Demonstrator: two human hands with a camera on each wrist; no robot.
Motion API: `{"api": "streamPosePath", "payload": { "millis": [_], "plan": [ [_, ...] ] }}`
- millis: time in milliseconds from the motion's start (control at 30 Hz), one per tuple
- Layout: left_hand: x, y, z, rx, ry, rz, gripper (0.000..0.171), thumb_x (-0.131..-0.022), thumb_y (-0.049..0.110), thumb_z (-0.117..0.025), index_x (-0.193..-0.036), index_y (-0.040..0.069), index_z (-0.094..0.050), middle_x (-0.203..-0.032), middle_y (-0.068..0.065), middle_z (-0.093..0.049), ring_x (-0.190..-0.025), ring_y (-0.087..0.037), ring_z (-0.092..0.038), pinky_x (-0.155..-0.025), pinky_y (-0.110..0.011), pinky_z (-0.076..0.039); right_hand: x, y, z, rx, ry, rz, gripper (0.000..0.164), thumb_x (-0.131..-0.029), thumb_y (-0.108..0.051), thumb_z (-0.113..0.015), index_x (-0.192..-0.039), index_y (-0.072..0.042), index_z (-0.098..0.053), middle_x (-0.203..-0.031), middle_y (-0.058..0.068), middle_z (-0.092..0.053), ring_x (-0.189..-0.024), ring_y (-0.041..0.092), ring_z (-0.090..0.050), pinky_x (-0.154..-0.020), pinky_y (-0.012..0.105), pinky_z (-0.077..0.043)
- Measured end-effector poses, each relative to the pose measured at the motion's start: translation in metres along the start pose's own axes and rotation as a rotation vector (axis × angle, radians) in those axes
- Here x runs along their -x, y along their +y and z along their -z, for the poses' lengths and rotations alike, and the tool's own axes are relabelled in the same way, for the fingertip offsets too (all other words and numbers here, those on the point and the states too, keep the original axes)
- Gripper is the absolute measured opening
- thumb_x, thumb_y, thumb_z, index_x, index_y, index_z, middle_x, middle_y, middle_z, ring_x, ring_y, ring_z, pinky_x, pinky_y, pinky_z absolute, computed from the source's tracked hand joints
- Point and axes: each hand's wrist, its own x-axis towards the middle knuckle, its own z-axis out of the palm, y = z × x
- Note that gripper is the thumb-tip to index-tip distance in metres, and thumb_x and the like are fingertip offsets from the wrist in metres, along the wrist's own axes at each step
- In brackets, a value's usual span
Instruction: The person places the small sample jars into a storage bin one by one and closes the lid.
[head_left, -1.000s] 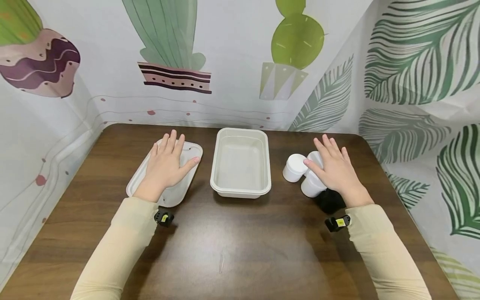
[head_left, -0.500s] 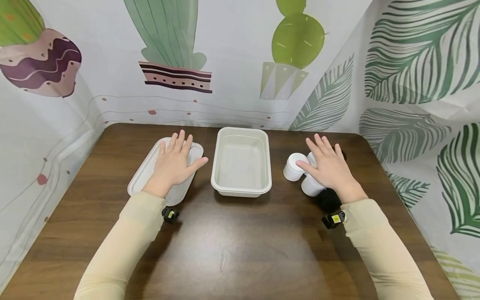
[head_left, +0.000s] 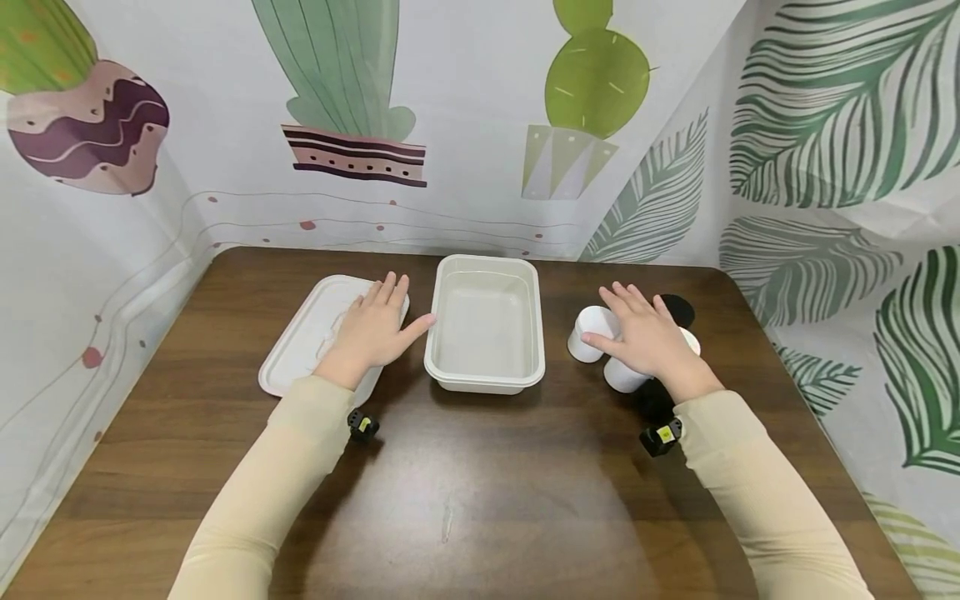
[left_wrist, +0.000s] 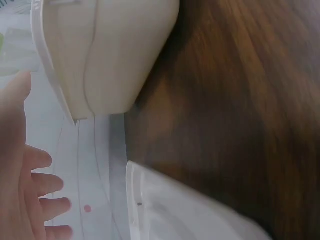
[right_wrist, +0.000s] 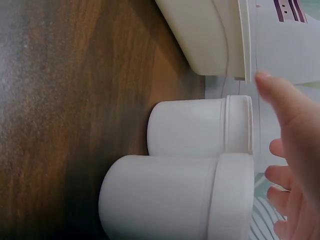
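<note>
My left hand (head_left: 371,332) is held palm down with fingers outstretched over the right side of a flat whitish lid (head_left: 303,337). Its thumb tip overlaps the left rim of a deep, pale rectangular food container (head_left: 483,382). Over on the right, my right hand (head_left: 647,337) extends above a group of white screw-top jars, fingers straight and thumb out. One jar (head_left: 585,343) shows left of the thumb, another jar (head_left: 622,377) below it; part of a third white top (head_left: 690,340) peeks out behind the hand. In the right wrist view, two jars (right_wrist: 187,127) stand side by side, upright.
Black round items, one disc (head_left: 678,310) behind the jars and another dark piece (head_left: 657,403) near the right wrist, lie partly covered. The brown wooden table (head_left: 465,500) ends at a wall covering (head_left: 480,150) printed with cacti and leaves. Each wrist wears a small black camera (head_left: 363,425).
The left hand has moved right across the lid toward the container. The right hand has shifted slightly left over the jars, uncovering the black disc and a white top. The objects stay put.
</note>
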Motion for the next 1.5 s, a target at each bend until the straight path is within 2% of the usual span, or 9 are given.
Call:
{"api": "streamPosePath", "payload": {
  "millis": [167,333,633,800,1000,1167,1233,1333,1500],
  "plan": [
    [-0.006,0.007,-0.005,0.022,0.004,-0.018,0.085,-0.094,0.064,-0.032,-0.150,0.001,-0.019,-0.154,-0.021,-0.023,-0.139,-0.040,-0.027,-0.109,-0.057,-0.030,-0.002,-0.003,-0.001,-0.028,-0.026,0.013,0.083,-0.087,-0.056,-0.057,-0.146,-0.003,-0.032,-0.152,0.020,-0.030,-0.143,0.039,-0.019,-0.113,0.064,-0.008],
    [-0.012,0.011,-0.013,0.072,0.006,-0.021,0.081,-0.095,0.061,-0.033,-0.148,0.001,-0.023,-0.151,-0.020,-0.031,-0.138,-0.037,-0.032,-0.111,-0.053,-0.031,-0.003,-0.005,-0.001,-0.047,-0.072,0.020,0.078,-0.088,-0.048,-0.059,-0.144,-0.001,-0.034,-0.147,0.022,-0.037,-0.141,0.042,-0.021,-0.111,0.066,-0.008],
    [-0.019,0.013,-0.020,0.323,-0.010,-0.012,0.070,-0.098,0.049,-0.037,-0.145,-0.002,-0.031,-0.146,-0.021,-0.039,-0.136,-0.035,-0.036,-0.113,-0.047,-0.030,-0.008,-0.005,0.001,-0.037,-0.093,0.020,0.076,-0.088,-0.043,-0.062,-0.142,0.004,-0.035,-0.141,0.025,-0.044,-0.138,0.044,-0.026,-0.111,0.065,-0.011],
    [-0.021,0.015,-0.023,0.475,0.000,0.008,0.062,-0.098,0.042,-0.043,-0.142,-0.002,-0.037,-0.139,-0.022,-0.048,-0.128,-0.034,-0.047,-0.107,-0.047,-0.039,-0.009,-0.005,0.003,-0.023,-0.106,0.028,0.076,-0.088,-0.042,-0.061,-0.141,0.006,-0.036,-0.140,0.027,-0.044,-0.137,0.044,-0.028,-0.112,0.064,-0.012],
    [-0.024,0.017,-0.025,0.669,0.012,0.083,0.053,-0.098,0.032,-0.047,-0.138,-0.002,-0.042,-0.127,-0.021,-0.056,-0.113,-0.031,-0.057,-0.093,-0.042,-0.051,-0.009,-0.009,0.010,-0.023,-0.088,0.063,0.072,-0.088,-0.038,-0.063,-0.137,0.009,-0.039,-0.137,0.030,-0.045,-0.133,0.044,-0.034,-0.111,0.064,-0.016],
    [-0.024,0.022,-0.024,0.937,-0.044,0.198,0.046,-0.097,0.024,-0.048,-0.133,-0.003,-0.045,-0.123,-0.022,-0.055,-0.104,-0.032,-0.061,-0.076,-0.036,-0.058,-0.012,-0.012,0.021,-0.048,-0.061,0.087,0.072,-0.087,-0.036,-0.064,-0.136,0.011,-0.040,-0.134,0.031,-0.045,-0.125,0.042,-0.042,-0.108,0.060,-0.029],
    [-0.023,0.023,-0.023,1.029,-0.069,0.255,0.043,-0.098,0.023,-0.048,-0.131,-0.004,-0.045,-0.123,-0.021,-0.054,-0.107,-0.032,-0.060,-0.076,-0.037,-0.058,-0.014,-0.015,0.026,-0.065,-0.056,0.088,0.073,-0.087,-0.036,-0.065,-0.137,0.011,-0.039,-0.133,0.031,-0.045,-0.121,0.041,-0.046,-0.104,0.057,-0.036],
    [-0.022,0.026,-0.023,1.113,-0.094,0.322,0.042,-0.098,0.022,-0.048,-0.130,-0.004,-0.045,-0.126,-0.022,-0.051,-0.113,-0.033,-0.057,-0.080,-0.040,-0.057,-0.018,-0.021,0.034,-0.100,-0.054,0.085,0.074,-0.088,-0.037,-0.064,-0.138,0.010,-0.037,-0.134,0.030,-0.044,-0.118,0.040,-0.048,-0.097,0.054,-0.042],
    [-0.020,0.030,-0.023,1.182,-0.097,0.375,0.039,-0.098,0.021,-0.047,-0.129,-0.004,-0.046,-0.128,-0.023,-0.049,-0.116,-0.034,-0.054,-0.083,-0.042,-0.056,-0.027,-0.030,0.044,-0.132,-0.031,0.102,0.074,-0.088,-0.038,-0.064,-0.138,0.008,-0.038,-0.134,0.029,-0.044,-0.119,0.040,-0.048,-0.098,0.053,-0.041]
  ]
}}
